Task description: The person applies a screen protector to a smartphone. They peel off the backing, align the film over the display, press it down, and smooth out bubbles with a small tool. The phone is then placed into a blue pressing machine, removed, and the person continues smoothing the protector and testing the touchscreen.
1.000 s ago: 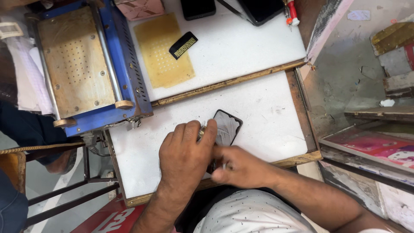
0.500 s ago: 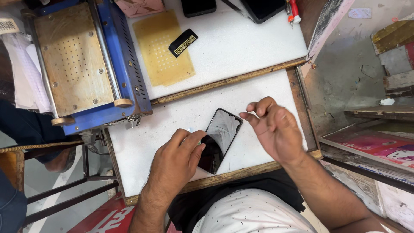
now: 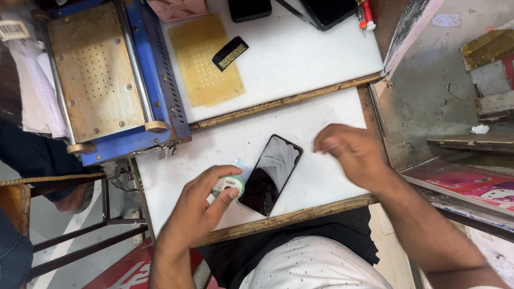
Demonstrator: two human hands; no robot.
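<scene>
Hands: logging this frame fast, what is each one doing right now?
Left hand: closed around a small round green-and-white spool beside the phone.
Right hand: holds nothing visible, blurred, fingers loosely curled above the white table.

A small phone repair workshop.
A blue machine (image 3: 115,80) sat on a worn white table (image 3: 300,59), with dark phones (image 3: 270,174) lying around.

Left hand (image 3: 201,206) curled with fingers closed; right hand (image 3: 350,152) hovers, blurred, seemingly loosely open
</scene>
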